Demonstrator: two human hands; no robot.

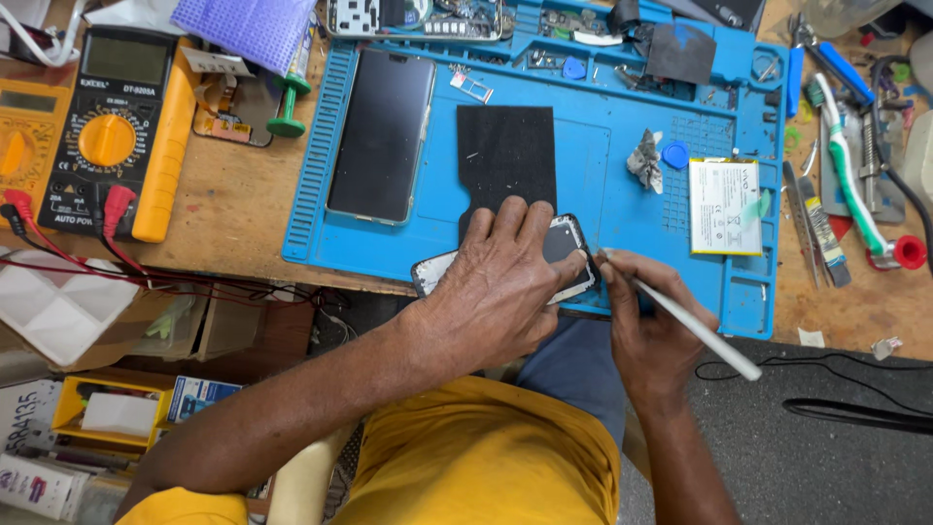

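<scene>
The left hand [505,292] is pressing flat on the phone [564,255], steadying it on the mat [671,243], while the right hand [646,326], fingers pinched around a white tool [695,331], is setting its tip just beside that grip.

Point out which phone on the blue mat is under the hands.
The dark phone body at the mat's near edge: the left hand presses it, the right hand brings a white stylus. The black-screened phone lies apart, untouched.
</scene>
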